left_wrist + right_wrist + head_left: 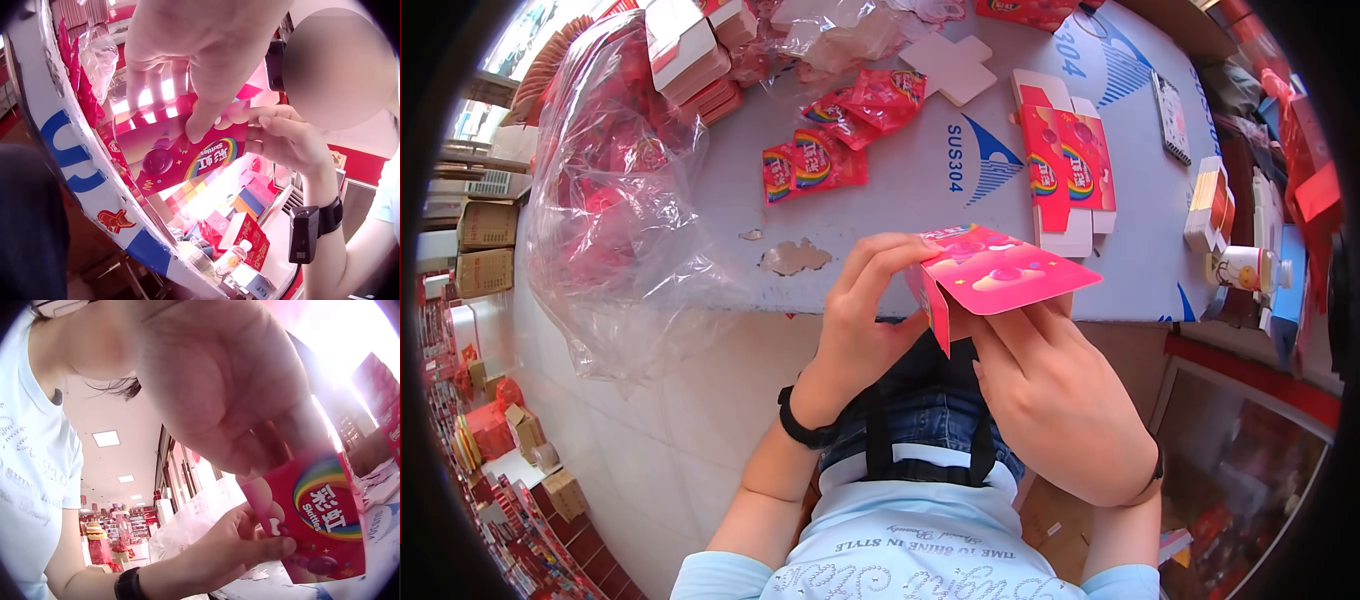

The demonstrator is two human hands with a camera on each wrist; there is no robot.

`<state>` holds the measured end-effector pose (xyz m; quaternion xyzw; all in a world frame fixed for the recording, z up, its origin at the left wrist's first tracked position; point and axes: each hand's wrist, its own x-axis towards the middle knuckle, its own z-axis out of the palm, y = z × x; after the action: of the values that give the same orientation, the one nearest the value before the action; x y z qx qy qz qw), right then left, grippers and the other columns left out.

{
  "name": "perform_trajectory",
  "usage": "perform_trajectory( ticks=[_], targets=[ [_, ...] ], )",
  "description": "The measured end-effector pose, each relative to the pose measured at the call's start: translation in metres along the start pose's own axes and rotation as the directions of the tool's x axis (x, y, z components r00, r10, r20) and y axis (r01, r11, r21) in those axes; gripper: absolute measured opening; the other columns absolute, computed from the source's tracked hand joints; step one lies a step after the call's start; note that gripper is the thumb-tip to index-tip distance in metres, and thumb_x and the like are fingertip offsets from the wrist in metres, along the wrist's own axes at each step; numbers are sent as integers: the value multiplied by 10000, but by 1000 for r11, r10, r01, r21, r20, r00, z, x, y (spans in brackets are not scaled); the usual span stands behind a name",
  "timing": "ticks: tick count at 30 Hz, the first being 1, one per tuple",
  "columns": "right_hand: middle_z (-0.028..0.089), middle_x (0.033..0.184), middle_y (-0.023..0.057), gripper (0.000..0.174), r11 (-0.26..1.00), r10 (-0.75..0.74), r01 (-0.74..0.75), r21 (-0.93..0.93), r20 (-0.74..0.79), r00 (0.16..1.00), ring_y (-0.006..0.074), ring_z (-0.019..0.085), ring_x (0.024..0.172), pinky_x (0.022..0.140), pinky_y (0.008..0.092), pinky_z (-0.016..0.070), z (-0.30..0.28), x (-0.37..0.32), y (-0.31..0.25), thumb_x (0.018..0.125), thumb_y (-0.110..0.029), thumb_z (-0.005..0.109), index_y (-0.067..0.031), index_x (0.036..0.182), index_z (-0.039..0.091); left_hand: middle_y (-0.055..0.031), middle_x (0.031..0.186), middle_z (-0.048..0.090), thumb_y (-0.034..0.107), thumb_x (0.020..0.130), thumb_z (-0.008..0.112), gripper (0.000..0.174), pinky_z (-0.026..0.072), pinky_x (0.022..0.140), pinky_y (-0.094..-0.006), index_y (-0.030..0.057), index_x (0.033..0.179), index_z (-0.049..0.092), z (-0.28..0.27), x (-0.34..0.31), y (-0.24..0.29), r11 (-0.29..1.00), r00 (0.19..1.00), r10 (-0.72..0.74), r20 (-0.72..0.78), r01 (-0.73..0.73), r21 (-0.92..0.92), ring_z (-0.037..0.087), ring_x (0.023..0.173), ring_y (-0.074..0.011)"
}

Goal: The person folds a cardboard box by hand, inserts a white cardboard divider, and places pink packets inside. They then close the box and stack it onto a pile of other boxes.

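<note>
A pink Skittles carton point(1010, 272) with a rainbow print is held above my lap, close to the table's front edge. My left hand point(865, 305) grips it from the side, its thumb pressed on the printed face in the right wrist view and its fingers round the far edge. My right hand point(1065, 390) reaches under the carton's raised panel from the near right side. Its fingers extend straight and go out of sight at the carton's end. The right thumb point(265, 121) stands apart from the printed face in the left wrist view.
Flattened Skittles cartons point(1068, 165) lie on the table point(900, 215) beyond my right hand. Red Skittles packets point(825, 160) lie further left. A clear plastic bag point(630, 200) covers the left end; a bottle point(1250, 268) and a phone-like slab point(1171, 118) are at right.
</note>
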<state>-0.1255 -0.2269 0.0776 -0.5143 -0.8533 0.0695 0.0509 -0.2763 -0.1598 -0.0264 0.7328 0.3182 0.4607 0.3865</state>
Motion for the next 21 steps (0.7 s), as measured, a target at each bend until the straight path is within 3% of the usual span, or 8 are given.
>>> perform_trajectory(
  ticks=[3, 6, 8, 11, 14, 21],
  targets=[
    [490, 945, 162, 242, 999, 41, -40, 28, -23, 999, 268, 488, 899, 859, 323, 410, -5, 0, 0, 662, -68, 537, 81, 848, 574, -100, 1029, 562, -68, 538, 742, 540, 476, 802, -328, 60, 1034, 571, -2, 2, 1, 1000, 1000, 7, 9, -7, 28, 566, 960, -260],
    [492, 946, 163, 235, 997, -8, 14, -71, 82, 997, 268, 493, 909, 866, 329, 408, -5, 2, 0, 660, -67, 537, 77, 839, 581, -98, 1029, 562, -72, 541, 738, 536, 475, 804, -328, 61, 1033, 572, -3, 3, 0, 999, 1000, 16, 17, -17, 45, 565, 960, -260],
    [502, 915, 158, 221, 998, 32, -34, -45, -37, 999, 262, 504, 888, 873, 344, 405, -2, 3, 0, 660, -65, 535, 73, 825, 585, -96, 1025, 564, -78, 544, 731, 532, 475, 803, -329, 58, 1033, 573, -4, 4, -2, 999, 999, 19, 28, -20, 38, 565, 957, -262],
    [512, 895, 153, 226, 997, 67, -70, -37, -90, 994, 259, 516, 864, 872, 341, 405, -2, 2, -2, 663, -69, 534, 73, 831, 587, -94, 1025, 566, -89, 540, 719, 535, 474, 801, -331, 58, 1033, 573, -6, 6, -1, 999, 998, 18, 54, -20, 29, 566, 957, -264],
    [511, 878, 146, 232, 996, 52, -52, -78, 2, 999, 256, 520, 848, 860, 331, 408, -8, 2, -2, 666, -72, 536, 72, 840, 587, -94, 1025, 570, -97, 534, 709, 539, 477, 797, -333, 59, 1032, 573, -6, 7, 1, 999, 996, 34, 83, -37, 40, 568, 959, -264],
    [503, 847, 133, 229, 992, 9, -20, -124, -83, 996, 255, 514, 845, 848, 328, 408, -6, 2, 0, 669, -80, 534, 68, 836, 587, -91, 1025, 575, -97, 538, 702, 525, 480, 799, -332, 56, 1023, 576, -5, 7, 1, 1000, 997, 14, 78, -15, 1, 571, 963, -264]
  ],
)
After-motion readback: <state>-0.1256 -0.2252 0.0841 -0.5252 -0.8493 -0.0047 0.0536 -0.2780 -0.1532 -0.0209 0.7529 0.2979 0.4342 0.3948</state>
